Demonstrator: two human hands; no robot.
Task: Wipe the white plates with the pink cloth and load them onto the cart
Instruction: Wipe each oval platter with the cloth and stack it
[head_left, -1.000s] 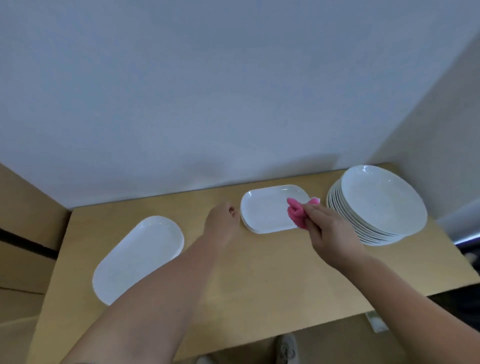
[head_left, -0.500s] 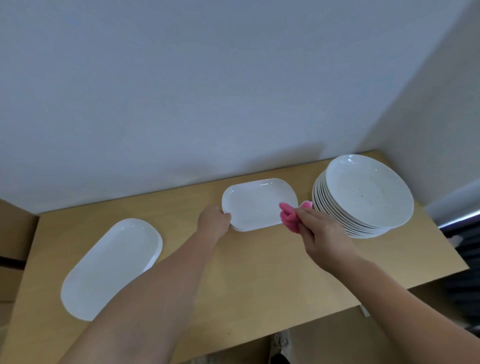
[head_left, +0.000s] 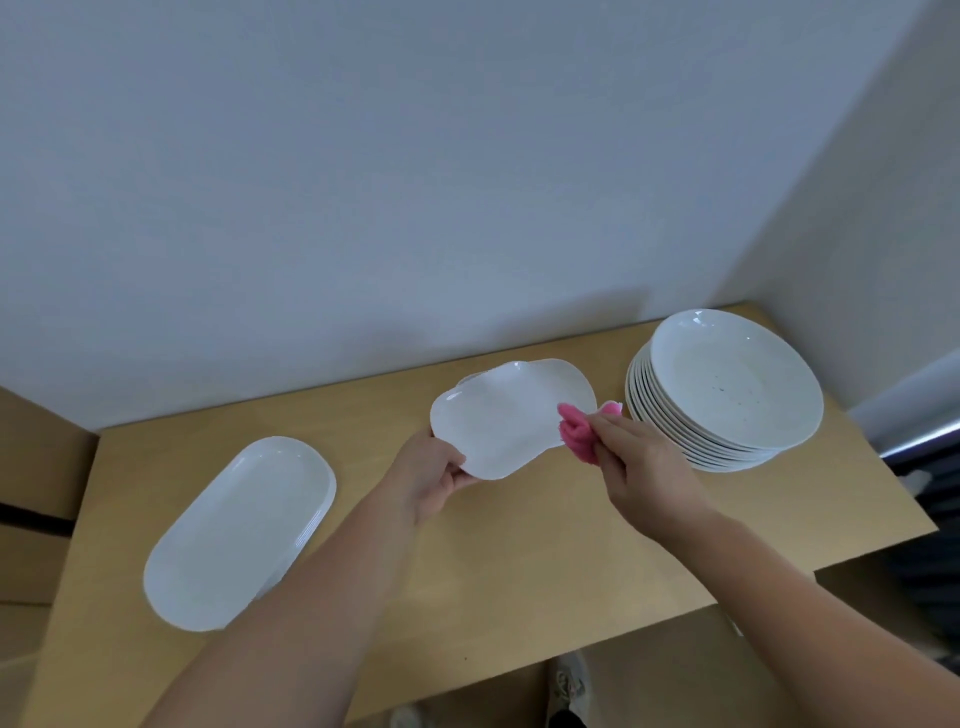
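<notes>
Pinching the lower-left end of a small white rounded-rectangular ceramic plate (head_left: 511, 415) with the left hand (head_left: 431, 480), thumb and fingers closed over the rim. Clutching a bunched pink cloth (head_left: 576, 436) in the right hand (head_left: 647, 467), fingers folded round the wad, wad touching the plate's right-hand edge.

Held near frame centre, apparently clear of the light wooden tabletop (head_left: 519, 571) and tilted face-up toward the camera, outline smeared by blur. Long axis running from lower left, at the pinch, to upper right. Cloth lying right of the pinch, at the opposite end of that axis. Probably calls for a sweep leftward along the length toward the holding hand, with the right hand doing the work and the left only steadying.

Both forearms reaching up from the bottom edge and converging on the plate, right wrist angled inward.

Farther out, lower left of frame: a long white oval platter (head_left: 239, 530) lying flat, possibly on others of its kind. Right of centre, just beside the cloth: a tall stack of round white plates (head_left: 727, 395), top one faintly speckled. Beyond, filling the upper frame: a pale grey-blue wall (head_left: 415, 182). No cart in view.
</notes>
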